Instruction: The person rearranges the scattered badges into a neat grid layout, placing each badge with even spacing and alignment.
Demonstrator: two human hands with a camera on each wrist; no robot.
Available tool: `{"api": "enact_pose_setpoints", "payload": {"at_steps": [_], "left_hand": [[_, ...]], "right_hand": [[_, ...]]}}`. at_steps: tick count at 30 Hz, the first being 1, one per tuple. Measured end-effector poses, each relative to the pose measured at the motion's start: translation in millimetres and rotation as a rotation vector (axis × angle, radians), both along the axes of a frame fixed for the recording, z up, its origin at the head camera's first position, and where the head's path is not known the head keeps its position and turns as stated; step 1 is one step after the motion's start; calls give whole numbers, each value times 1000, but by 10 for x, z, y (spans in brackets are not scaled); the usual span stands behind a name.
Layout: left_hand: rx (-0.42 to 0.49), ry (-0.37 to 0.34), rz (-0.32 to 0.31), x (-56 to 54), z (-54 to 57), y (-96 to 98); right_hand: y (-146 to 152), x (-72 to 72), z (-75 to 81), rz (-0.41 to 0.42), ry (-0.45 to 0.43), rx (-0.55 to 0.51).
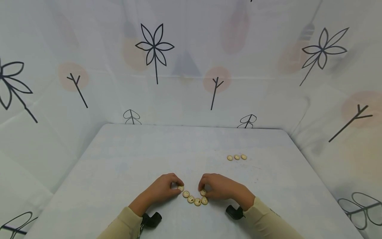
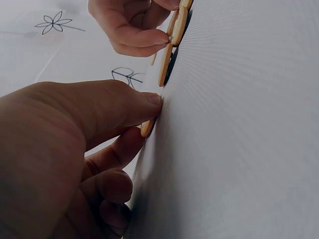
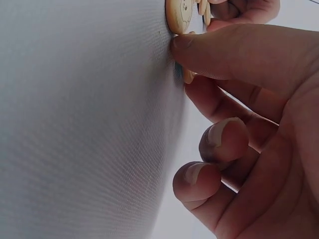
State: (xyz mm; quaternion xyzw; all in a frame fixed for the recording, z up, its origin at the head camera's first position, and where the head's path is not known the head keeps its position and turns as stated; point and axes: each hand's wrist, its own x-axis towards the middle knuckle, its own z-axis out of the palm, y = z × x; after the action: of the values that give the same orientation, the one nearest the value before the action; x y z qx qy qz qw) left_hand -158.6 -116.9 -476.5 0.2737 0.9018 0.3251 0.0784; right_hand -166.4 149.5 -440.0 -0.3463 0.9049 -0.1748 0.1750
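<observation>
Small round wooden discs with printed drawings lie in a U-shaped curve on the white table, and the bottom disc (image 1: 197, 201) is among them. At the curve's left end my left hand (image 1: 162, 188) pinches a disc (image 1: 180, 188) between thumb and forefinger. The left wrist view shows this disc (image 2: 145, 128) edge-on, low at the table surface. My right hand (image 1: 222, 187) pinches the disc at the right end (image 1: 203, 192) in the same way, its thumb hiding much of that disc (image 3: 188, 75) in the right wrist view. Its other fingers are bent and hold nothing.
Three more discs (image 1: 237, 157) lie in a short row farther back on the right of the white table (image 1: 134, 149). White cloth (image 1: 185, 99) with plant drawings surrounds the table at the back and sides. A black wrist device (image 1: 153, 219) sits by each sleeve.
</observation>
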Motion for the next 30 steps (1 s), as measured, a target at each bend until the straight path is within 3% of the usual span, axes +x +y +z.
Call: {"api": "enact_pose_setpoints", "payload": {"at_steps": [30], "left_hand": [[4, -2, -8, -13, -5, -1]], "right_hand": [[116, -47, -10, -86, 63, -70]]}}
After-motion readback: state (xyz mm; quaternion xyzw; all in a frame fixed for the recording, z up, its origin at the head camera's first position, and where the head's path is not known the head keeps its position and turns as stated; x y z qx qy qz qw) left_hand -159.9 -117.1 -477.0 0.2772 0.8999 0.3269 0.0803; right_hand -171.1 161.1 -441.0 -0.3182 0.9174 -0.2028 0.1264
